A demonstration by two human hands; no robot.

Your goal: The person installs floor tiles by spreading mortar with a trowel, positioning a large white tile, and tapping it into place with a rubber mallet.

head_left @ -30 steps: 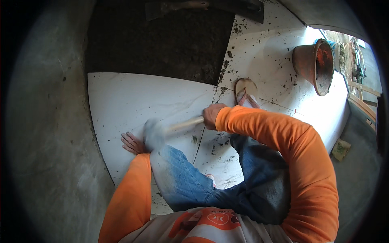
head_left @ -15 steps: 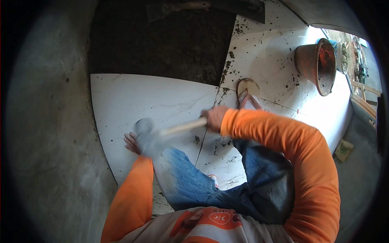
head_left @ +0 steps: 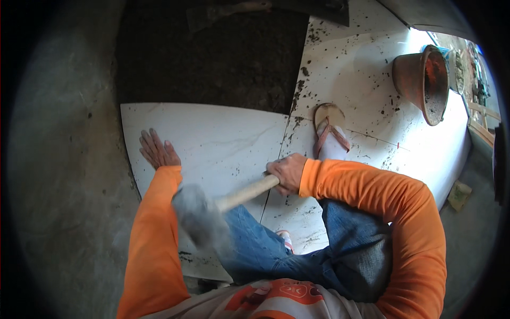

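Observation:
My left hand [head_left: 158, 149] lies with fingers spread on a large white tile [head_left: 223, 135], near its left edge. My right hand [head_left: 287, 173] grips the pale wooden handle of a mallet [head_left: 249, 190]; its grey head is motion-blurred below and right of my left hand, over my left forearm and leg. Beyond the tile is a bed of dark mortar [head_left: 207, 69], with a flat metal scraper [head_left: 204, 17] lying at its top. A sandalled foot [head_left: 330, 133] rests right of the tile, beside my right hand.
An orange-stained bucket [head_left: 411, 82] stands on speckled white tiles [head_left: 356, 64] at the upper right, another container behind it. A grey wall [head_left: 69, 154] runs along the left. A small yellowish lump [head_left: 459, 194] lies at the right, and wooden pieces show beyond the bucket.
My left hand has moved up the tile, away from my leg. My right hand and the mallet have shifted downward, the mallet's head now lower and nearer my body.

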